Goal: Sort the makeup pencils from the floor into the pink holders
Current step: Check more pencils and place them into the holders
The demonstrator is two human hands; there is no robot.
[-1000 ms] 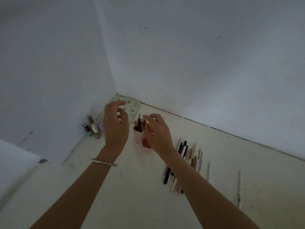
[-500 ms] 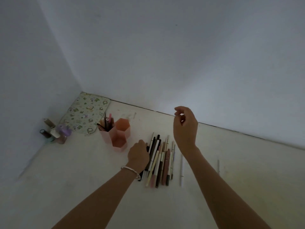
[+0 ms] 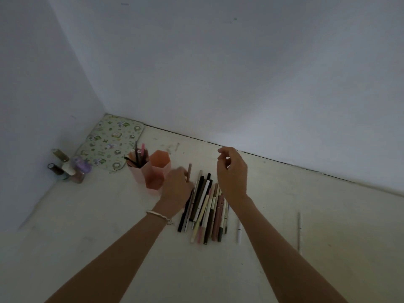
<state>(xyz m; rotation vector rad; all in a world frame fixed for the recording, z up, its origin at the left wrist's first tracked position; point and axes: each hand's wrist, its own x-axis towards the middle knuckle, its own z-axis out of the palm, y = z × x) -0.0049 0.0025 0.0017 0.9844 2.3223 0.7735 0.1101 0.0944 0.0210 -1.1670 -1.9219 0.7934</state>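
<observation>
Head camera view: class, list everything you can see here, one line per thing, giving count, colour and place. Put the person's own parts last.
Holders: three joined, pink, on the floor left of the pencil pile.
Pencils in holder: a few, dark and pink, upright in the leftmost holder.
Pencil pile: many, black, brown, cream and pink, side by side on the floor at centre.
White pencil: one, lying alone right of the pile.
Thin stick: one, pale, far right on the floor.
Pouch: one, green patterned, in the corner.
Bottles: several small, mixed colours, by the left wall.
Bracelet: one, white, on the left wrist.
Left hand: gripping a brown pencil.
Right hand: raised over the pile, seemingly empty.
</observation>
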